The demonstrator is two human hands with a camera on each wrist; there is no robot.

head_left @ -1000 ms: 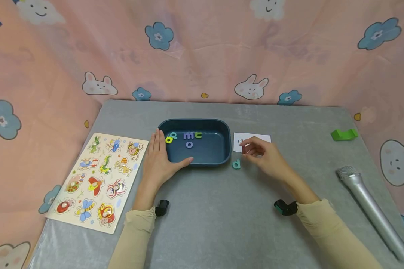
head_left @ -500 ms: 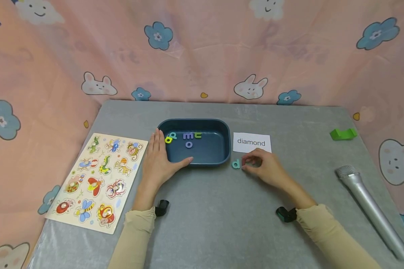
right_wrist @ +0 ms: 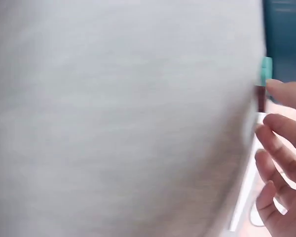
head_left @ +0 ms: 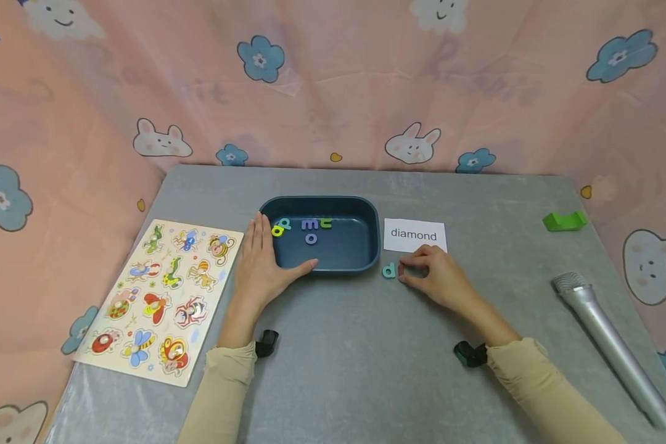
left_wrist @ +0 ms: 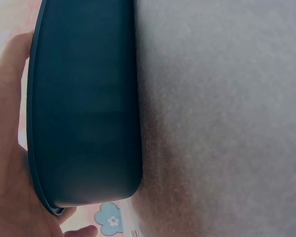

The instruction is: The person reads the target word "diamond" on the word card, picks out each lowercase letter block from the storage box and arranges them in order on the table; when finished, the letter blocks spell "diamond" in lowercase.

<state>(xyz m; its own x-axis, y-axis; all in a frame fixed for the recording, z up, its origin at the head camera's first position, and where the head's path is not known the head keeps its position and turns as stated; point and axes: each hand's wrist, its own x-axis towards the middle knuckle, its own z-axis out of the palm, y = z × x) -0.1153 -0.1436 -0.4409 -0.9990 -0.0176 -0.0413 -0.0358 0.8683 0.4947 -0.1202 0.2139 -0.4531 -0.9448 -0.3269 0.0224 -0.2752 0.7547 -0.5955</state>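
Observation:
My left hand [head_left: 263, 259] rests on the left end of a dark blue tray [head_left: 349, 262], fingers straight along its side and thumb over the front rim. In the left wrist view the tray's outer wall [left_wrist: 84, 108] hides part of that hand. My right hand [head_left: 438, 274] pinches a small dark red letter piece [head_left: 401, 270] by its ends, thumb and forefinger low at the table; its exact letter is not clear. Just left of it lies a teal letter d [head_left: 388, 271]. A white card [head_left: 414, 235] printed "diamond" lies behind the hand.
Inside the tray are a purple m [head_left: 309, 224], a purple o [head_left: 311, 239], a green letter [head_left: 325, 223], a teal letter [head_left: 285, 224] and a yellow one [head_left: 277, 230]. An insect puzzle board [head_left: 161, 302] lies left; a silver microphone [head_left: 610, 345] and green block [head_left: 565, 222] lie right.
My right hand has come down from over the card to the table beside the teal d, bringing the dark red piece and uncovering the word. My left hand has stayed on the tray.

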